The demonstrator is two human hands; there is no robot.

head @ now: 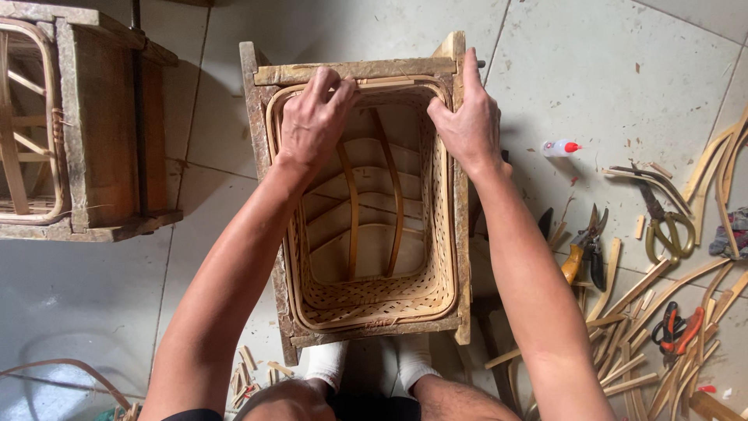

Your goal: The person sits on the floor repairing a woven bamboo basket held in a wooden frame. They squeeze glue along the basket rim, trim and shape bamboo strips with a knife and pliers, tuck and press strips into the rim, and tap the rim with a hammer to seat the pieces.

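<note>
A woven bamboo basket [366, 300] sits inside a worn wooden mould frame [261, 101] on the tiled floor, seen from above. Curved bamboo ribs [352, 210] run down its inner walls. My left hand [312, 117] presses its fingers on the basket's far rim at the left corner. My right hand [466, 117] grips the far right corner, with its fingers over the frame's upright post and the rim. Both forearms reach over the basket from below.
A second wooden frame with a basket [86, 132] stands at the left. On the right floor lie a small glue bottle [559, 147], pruning shears [586, 249], scissors [666, 226], red-handled pliers [679, 327] and several bamboo strips [631, 351]. My socked feet [366, 362] are below the frame.
</note>
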